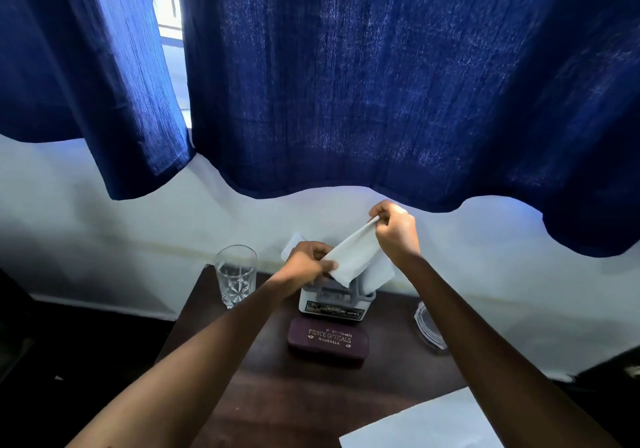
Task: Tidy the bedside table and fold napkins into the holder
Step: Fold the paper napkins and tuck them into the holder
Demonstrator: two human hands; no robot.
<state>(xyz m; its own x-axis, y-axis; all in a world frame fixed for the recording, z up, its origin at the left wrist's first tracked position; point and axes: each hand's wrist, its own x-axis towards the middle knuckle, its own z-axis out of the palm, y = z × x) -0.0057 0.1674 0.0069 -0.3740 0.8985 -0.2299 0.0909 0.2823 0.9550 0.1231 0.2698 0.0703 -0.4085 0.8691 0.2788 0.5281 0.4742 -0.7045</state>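
A folded white napkin point(353, 257) is stretched between both hands above the grey napkin holder point(334, 304), which stands at the back of the dark wooden bedside table point(277, 388). My left hand point(306, 262) pinches the napkin's lower end. My right hand point(396, 229) grips its upper end, higher and to the right. Other white napkins point(379, 272) stand in the holder behind the held one. An unfolded white napkin point(426, 423) lies flat on the table's near right corner.
A cut-glass tumbler point(236, 276) stands at the table's back left. A maroon spectacle case point(328, 342) lies in front of the holder. A glass ashtray point(429, 326) sits at the right edge. Blue curtains point(381, 84) hang over the white wall behind.
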